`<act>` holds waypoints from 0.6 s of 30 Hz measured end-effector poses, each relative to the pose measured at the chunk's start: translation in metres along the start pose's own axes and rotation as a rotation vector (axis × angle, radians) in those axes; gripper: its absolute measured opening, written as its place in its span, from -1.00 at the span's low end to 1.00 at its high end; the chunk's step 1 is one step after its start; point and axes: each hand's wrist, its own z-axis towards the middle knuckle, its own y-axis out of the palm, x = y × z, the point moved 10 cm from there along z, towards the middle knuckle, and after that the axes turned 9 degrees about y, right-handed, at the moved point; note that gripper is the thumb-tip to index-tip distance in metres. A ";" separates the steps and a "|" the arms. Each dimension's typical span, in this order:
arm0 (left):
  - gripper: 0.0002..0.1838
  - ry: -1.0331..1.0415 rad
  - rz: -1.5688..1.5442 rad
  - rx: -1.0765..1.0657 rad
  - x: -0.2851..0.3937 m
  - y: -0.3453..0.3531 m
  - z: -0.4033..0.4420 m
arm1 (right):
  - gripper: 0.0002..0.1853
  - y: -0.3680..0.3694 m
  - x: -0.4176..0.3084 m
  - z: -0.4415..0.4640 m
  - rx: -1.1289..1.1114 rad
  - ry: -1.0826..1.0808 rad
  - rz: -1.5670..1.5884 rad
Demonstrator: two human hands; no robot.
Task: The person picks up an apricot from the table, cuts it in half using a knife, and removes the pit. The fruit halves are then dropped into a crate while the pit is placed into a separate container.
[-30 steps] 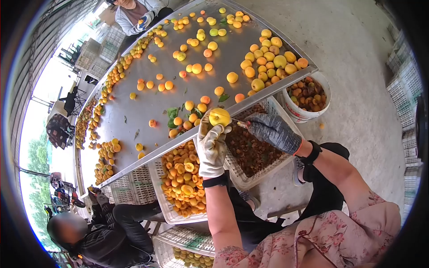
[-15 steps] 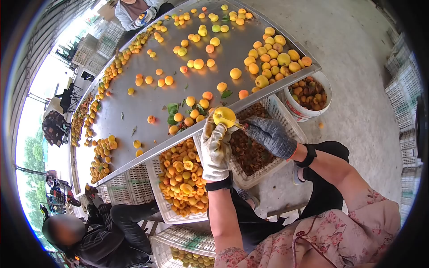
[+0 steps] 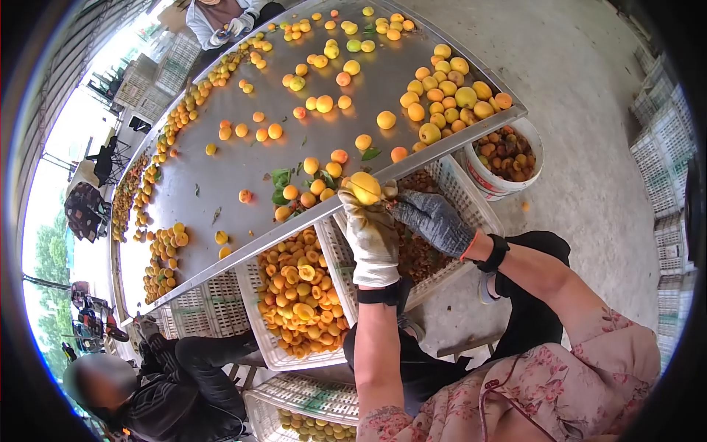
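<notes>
My left hand (image 3: 370, 236), in a white glove, is closed on a yellow apricot (image 3: 364, 188) above the near edge of the metal table (image 3: 243, 166). Beside it my right hand (image 3: 434, 223), in a grey glove, has its fingers wrapped round a small knife, of which little shows; the blade cannot be made out. Under the hands is a crate of brown pits (image 3: 425, 258). Left of it stands a crate of halved apricots (image 3: 300, 291). Whole apricots (image 3: 451, 92) are piled at the table's right corner.
A white bucket (image 3: 541, 151) of dark fruit stands right of the table. A person in black (image 3: 180, 394) sits at the lower left, another person (image 3: 213, 26) at the table's far side. A crate (image 3: 302, 390) of small fruit is below. Stacked crates (image 3: 663, 162) line the right.
Both hands have drawn together at the apricot, and the blade that lay across it no longer shows. My left hand has turned. The far person's hands have come together.
</notes>
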 end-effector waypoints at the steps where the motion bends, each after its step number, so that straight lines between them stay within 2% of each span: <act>1: -0.48 0.034 0.111 0.152 0.002 -0.010 -0.007 | -0.78 0.002 0.011 -0.001 -0.022 0.084 0.088; 2: -0.47 0.067 0.222 0.302 0.010 -0.012 -0.012 | -0.78 0.002 0.018 -0.002 -0.041 0.168 0.175; 3: -0.49 0.118 0.199 0.345 0.008 -0.024 -0.010 | -0.78 0.004 0.025 -0.002 -0.079 0.270 0.316; 4: -0.49 0.119 0.196 0.339 0.010 -0.021 -0.010 | -0.78 0.000 0.020 -0.001 -0.075 0.266 0.313; 6: -0.60 0.128 0.318 0.297 0.019 -0.012 -0.012 | -0.78 0.009 0.033 -0.007 -0.155 0.504 0.491; 7: -0.61 0.186 0.305 0.259 0.022 -0.005 -0.010 | -0.78 0.009 0.031 -0.008 -0.150 0.506 0.492; 10: -0.60 0.177 0.298 0.273 0.016 -0.018 -0.010 | -0.75 0.019 0.031 -0.011 -0.180 0.518 0.535; 11: -0.58 -0.044 0.403 0.144 0.009 -0.021 -0.007 | -0.75 0.016 0.023 -0.006 -0.118 0.376 0.464; 12: -0.54 0.162 0.143 0.335 -0.003 -0.021 -0.014 | -0.74 0.011 0.012 -0.003 -0.058 0.230 0.392; 13: -0.54 0.156 0.166 0.343 -0.004 -0.024 -0.016 | -0.72 0.009 0.011 -0.007 -0.031 0.214 0.220; 15: -0.53 0.145 0.189 0.352 0.002 -0.022 -0.022 | -0.72 0.011 0.024 -0.009 -0.056 0.239 0.283; 17: -0.53 0.058 0.522 0.385 0.013 -0.023 -0.026 | -0.73 0.007 0.023 -0.009 -0.074 0.257 0.342; 18: -0.53 0.058 0.519 0.380 0.014 -0.021 -0.024 | -0.73 0.006 0.026 -0.011 -0.098 0.371 0.381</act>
